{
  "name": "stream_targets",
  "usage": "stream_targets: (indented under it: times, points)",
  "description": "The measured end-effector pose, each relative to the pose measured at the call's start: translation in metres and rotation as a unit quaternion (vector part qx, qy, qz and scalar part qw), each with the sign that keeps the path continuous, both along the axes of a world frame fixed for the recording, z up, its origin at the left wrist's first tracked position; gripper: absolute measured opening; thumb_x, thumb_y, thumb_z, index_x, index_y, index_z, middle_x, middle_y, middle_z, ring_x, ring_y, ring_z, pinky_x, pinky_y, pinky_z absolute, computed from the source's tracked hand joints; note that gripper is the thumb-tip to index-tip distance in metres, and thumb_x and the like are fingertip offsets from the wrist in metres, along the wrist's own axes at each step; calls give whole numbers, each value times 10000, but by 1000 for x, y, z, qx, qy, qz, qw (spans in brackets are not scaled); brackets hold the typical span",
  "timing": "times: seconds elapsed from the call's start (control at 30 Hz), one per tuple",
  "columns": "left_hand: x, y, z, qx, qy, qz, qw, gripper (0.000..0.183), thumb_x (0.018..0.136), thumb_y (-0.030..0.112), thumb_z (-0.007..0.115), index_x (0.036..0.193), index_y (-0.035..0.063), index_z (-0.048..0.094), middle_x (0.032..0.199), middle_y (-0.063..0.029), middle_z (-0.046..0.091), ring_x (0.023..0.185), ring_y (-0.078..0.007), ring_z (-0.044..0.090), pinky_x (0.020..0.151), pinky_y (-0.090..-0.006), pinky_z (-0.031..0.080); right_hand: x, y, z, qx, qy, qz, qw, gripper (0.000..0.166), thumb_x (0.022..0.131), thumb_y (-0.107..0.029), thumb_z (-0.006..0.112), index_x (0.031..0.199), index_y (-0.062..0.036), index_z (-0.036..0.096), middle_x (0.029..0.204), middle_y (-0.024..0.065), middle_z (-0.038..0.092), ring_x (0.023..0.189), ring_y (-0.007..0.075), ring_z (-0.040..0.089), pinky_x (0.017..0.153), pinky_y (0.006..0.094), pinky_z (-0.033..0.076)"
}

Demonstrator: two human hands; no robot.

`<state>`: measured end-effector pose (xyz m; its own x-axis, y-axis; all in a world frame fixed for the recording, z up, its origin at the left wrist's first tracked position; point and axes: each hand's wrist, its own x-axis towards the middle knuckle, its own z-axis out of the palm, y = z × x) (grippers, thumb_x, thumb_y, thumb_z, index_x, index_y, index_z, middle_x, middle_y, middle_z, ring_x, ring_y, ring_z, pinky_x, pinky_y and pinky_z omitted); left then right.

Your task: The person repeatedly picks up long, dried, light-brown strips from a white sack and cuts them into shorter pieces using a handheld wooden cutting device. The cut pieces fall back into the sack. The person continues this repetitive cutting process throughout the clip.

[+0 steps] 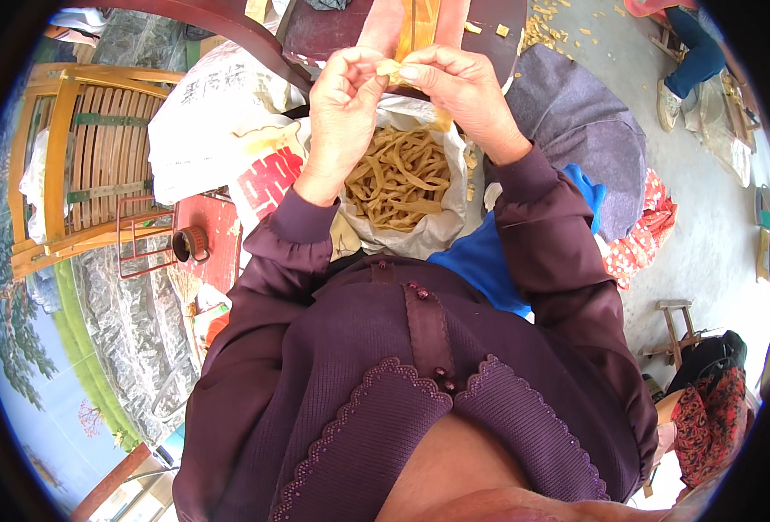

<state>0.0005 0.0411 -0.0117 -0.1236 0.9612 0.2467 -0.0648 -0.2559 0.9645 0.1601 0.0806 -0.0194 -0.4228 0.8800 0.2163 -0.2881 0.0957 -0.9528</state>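
My left hand [347, 107] and my right hand [466, 91] meet at the top centre, pinching a small pale yellow strip [391, 70] between thumbs and fingers. Its exact material cannot be told. Below them, an open white woven sack [453, 222] holds many tan, curled, dried-looking strips [401, 179]. Just beyond my hands, a yellowish board or strip [420, 26] with a dark lengthwise line lies between pink bands on a dark red wooden surface [489, 49]. A few small yellow pieces [502, 30] rest on that surface.
At left are a full white sack [215, 124], a brown mug [190, 244] on a red stool [212, 228] and a folded bamboo chair [107, 156]. Grey cloth [574, 130] and blue cloth [479, 261] lie at right. Yellow scraps [544, 29] litter the floor. Other people's legs [694, 55] show at far right.
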Motion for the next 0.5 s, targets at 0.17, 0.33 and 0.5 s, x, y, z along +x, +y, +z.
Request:
stream_targets:
  times: [0.17, 0.33, 0.5]
  points:
    - [-7, 13, 1, -49, 54, -18, 997, 58, 914, 58, 640, 940, 6, 634, 783, -43, 648, 732, -108, 626, 680, -235, 528, -16, -21, -18, -16, -49, 240, 969, 208, 920, -247, 648, 948, -51, 713, 705, -78, 576, 609, 22, 478, 554, 206, 397]
    - [-20, 7, 11, -112, -49, 20, 992, 318, 1004, 289, 498, 1075, -8, 588, 930, -107, 656, 780, -183, 654, 732, -311, 557, 8, 13, -6, -96, 72, -8, 993, 204, 952, -197, 610, 959, -6, 681, 635, -68, 490, 551, 14, 398, 499, 174, 322]
    - [-11, -4, 17, -133, 1, -79, 988, 258, 960, 103, 566, 1190, -11, 543, 1059, -132, 649, 896, -215, 671, 815, -323, 564, -6, 0, -11, -72, 61, -12, 996, 197, 948, -183, 617, 1000, -5, 682, 666, -54, 521, 575, 18, 428, 512, 177, 346]
